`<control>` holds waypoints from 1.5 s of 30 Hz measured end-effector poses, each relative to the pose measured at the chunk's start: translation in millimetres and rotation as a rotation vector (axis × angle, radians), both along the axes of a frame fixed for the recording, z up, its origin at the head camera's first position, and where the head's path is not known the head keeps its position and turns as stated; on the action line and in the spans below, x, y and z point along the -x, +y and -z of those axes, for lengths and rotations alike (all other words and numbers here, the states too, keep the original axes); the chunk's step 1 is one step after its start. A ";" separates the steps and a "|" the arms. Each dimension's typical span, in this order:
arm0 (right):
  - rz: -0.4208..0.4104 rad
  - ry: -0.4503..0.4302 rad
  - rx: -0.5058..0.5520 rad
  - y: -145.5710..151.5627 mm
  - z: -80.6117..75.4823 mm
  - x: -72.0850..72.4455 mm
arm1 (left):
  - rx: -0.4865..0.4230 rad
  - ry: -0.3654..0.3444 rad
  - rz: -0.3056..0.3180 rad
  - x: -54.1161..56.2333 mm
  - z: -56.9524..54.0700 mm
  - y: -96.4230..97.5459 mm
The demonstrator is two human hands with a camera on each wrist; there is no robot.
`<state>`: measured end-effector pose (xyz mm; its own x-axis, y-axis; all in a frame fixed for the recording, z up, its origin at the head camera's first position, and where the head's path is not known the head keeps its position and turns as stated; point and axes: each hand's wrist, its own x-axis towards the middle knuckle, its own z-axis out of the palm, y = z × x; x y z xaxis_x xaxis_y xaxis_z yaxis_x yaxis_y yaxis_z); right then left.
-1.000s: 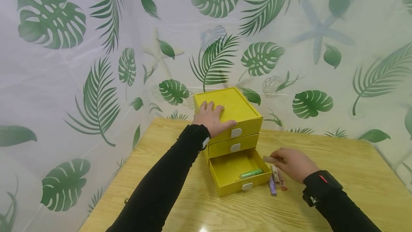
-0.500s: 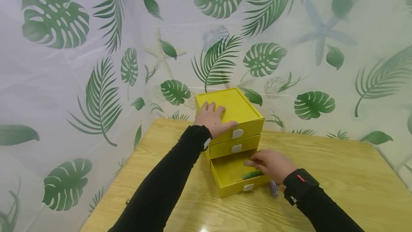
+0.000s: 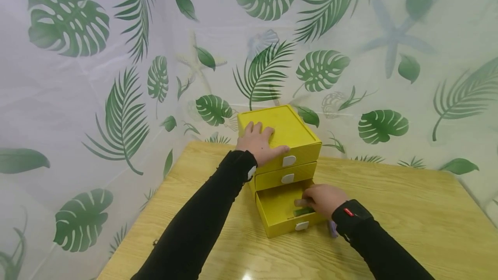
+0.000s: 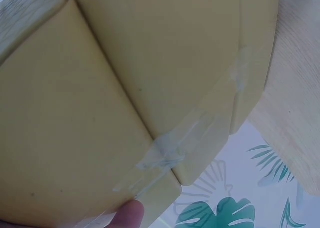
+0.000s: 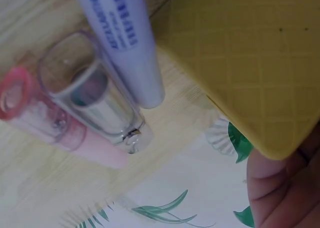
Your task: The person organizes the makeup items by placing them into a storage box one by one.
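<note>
A small yellow chest of drawers (image 3: 289, 126) stands on the table, its bottom drawer (image 3: 280, 228) pulled out. My left hand (image 3: 258, 144) rests with spread fingers on the chest's top left edge, thumb toward the front; in the left wrist view one fingertip (image 4: 129, 215) touches the chest's side. Over the open drawer, my right hand (image 3: 326, 198) pinches a short pale tube (image 3: 301, 202). Below it in the drawer lies a green tube (image 3: 301, 212), partly hidden by the hand. The right wrist view shows that hand's curled fingers at the drawer's corner.
Beside the drawer on the table lie a purple tube (image 5: 125, 47), a lipstick with a clear cap (image 5: 95, 92) and a pink tube (image 5: 60, 128). Two upper drawers with white tabs (image 3: 288, 161) are closed. A leaf-patterned sheet (image 3: 186, 33) hangs behind the table.
My right hand has moved left with the pale tube, from beside the drawer to over and into it, now covering part of the green tube. My left hand has stayed on the chest.
</note>
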<state>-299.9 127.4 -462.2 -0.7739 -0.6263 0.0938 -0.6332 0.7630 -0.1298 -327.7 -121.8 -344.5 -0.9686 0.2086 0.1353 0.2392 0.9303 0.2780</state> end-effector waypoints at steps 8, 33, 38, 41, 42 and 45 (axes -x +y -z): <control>0.028 -0.074 -0.060 -8.8 -2.5 5.3 | -0.005 -0.001 -0.016 6.0 7.7 -1.6; 0.017 -0.032 -0.064 -9.0 1.2 1.8 | 0.001 -0.001 -0.022 10.4 11.5 -1.3; 0.024 -0.034 -0.076 -8.0 0.6 0.0 | 0.002 0.013 -0.018 10.2 11.1 -0.4; 0.013 -0.029 -0.079 -6.4 0.6 -0.5 | 0.000 0.012 -0.017 9.7 10.7 0.0; 0.012 -0.033 -0.077 -5.6 0.9 -0.2 | -0.001 0.010 -0.017 9.6 10.4 0.0; 0.006 -0.067 -0.032 -2.4 0.7 2.1 | 0.005 0.007 -0.013 9.4 8.8 0.1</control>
<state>-302.0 125.0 -462.9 -0.7815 -0.6236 0.0214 -0.6194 0.7712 -0.1471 -337.1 -121.7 -353.3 -0.9703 0.1965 0.1410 0.2288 0.9349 0.2713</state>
